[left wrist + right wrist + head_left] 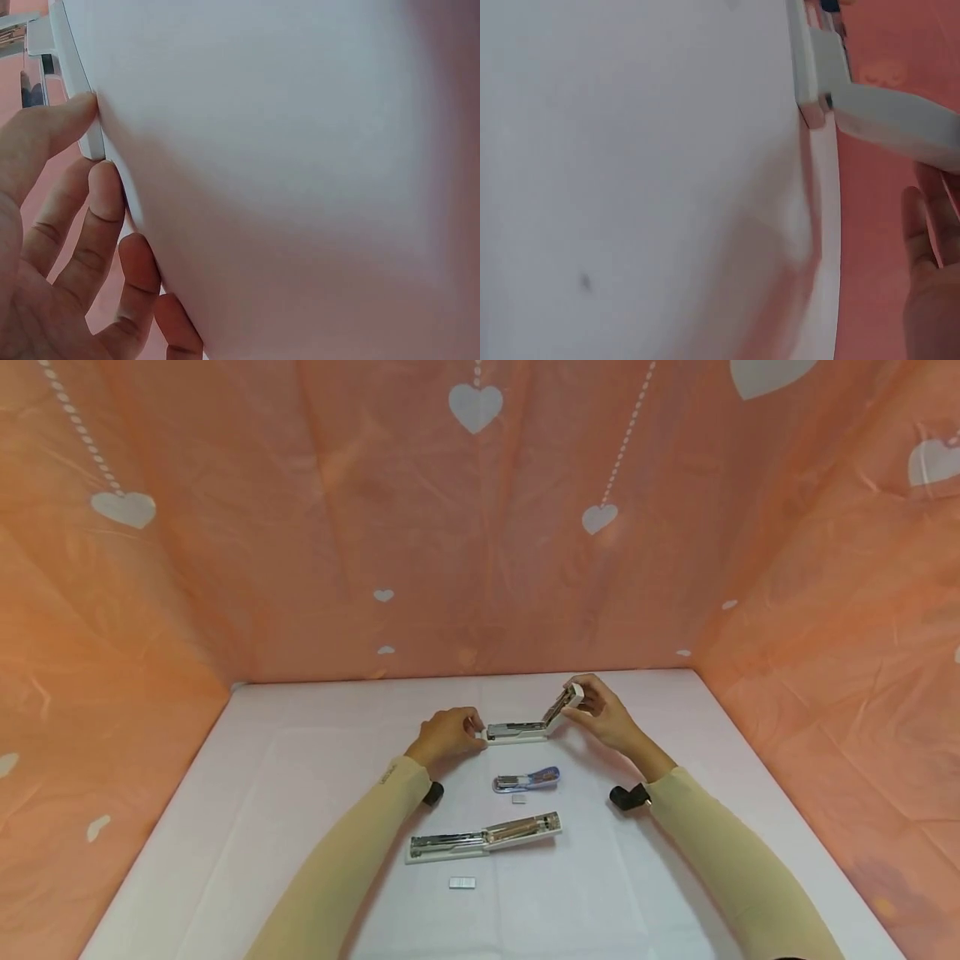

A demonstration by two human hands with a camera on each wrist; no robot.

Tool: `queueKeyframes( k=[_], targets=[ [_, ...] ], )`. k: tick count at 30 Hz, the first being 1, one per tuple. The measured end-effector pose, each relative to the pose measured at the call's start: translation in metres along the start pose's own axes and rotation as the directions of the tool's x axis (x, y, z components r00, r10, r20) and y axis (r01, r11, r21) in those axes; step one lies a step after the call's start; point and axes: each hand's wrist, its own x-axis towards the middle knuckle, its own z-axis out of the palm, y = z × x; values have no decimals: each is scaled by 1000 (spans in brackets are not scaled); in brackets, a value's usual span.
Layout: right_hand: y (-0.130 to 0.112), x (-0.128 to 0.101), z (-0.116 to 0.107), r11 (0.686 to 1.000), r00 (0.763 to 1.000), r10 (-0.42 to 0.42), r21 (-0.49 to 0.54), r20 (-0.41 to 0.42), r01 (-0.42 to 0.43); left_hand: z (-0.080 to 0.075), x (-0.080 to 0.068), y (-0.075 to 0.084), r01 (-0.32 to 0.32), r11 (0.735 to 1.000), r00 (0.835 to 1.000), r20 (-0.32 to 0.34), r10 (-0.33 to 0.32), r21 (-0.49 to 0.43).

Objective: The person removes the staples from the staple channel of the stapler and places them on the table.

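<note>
A white stapler (517, 732) lies on the white table (285, 760) at the far middle, its top arm swung open and tilted up to the right. My left hand (448, 735) pinches the left end of its base (84, 112). My right hand (600, 708) grips the raised end of the open arm (567, 700); in the right wrist view that white arm (889, 116) shows by my palm (934, 300). Nearer me lie a small blue stapler (527, 779) and another white stapler (483, 837) laid fully open.
A small staple strip (462, 882) lies near the front, and another little piece (518, 798) sits below the blue stapler. Pink cloth with white hearts (475, 406) walls the table on three sides.
</note>
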Motion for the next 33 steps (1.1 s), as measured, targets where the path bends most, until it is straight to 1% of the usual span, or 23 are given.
queueKeyframes(
  k=[3, 5, 8, 10, 12, 15, 20, 23, 25, 28, 33],
  targets=[
    [1, -1, -6, 1000, 1000, -25, 10, 17, 25, 0, 1, 0, 2, 1000, 1000, 8, -2, -1],
    [1, -1, -10, 1000, 999, -17, -11, 28, 17, 0, 2, -1, 1, 1000, 1000, 6, -1, 2],
    [-1, -1, -16, 997, 999, 38, -64, 26, -36, -1, 3, 0, -4, 1000, 1000, -1, 4, 11],
    [-3, -4, -21, 988, 997, 82, -134, 16, -79, -1, 2, 1, -9, 1000, 1000, -2, 9, 14],
    [-4, -6, -26, 972, 993, 122, -204, 4, -118, -1, 2, 2, -11, 1000, 1000, -1, 11, 14],
    [-3, -11, -32, 941, 987, 159, -302, 1, -151, -1, 0, 2, -6, 1000, 1000, 5, 6, 8],
    [2, -16, -33, 894, 971, 238, -388, -9, -223, -2, -1, 1, -5, 1000, 1000, 2, 5, 11],
    [2, -16, -32, 863, 963, 268, -442, -13, -246, -2, 0, 0, -15, 1000, 1000, -7, 15, 24],
    [1, -16, -32, 848, 964, 267, -473, -12, -241, -3, 0, -1, -21, 999, 1000, -10, 21, 34],
    [-4, -15, -31, 827, 973, 231, -529, 14, -189, -3, 0, 0, -23, 999, 1000, -8, 23, 42],
    [-11, -11, -24, 767, 986, 162, -635, 50, -94, -2, 0, -1, -22, 999, 1000, 0, 22, 37]
  ],
)
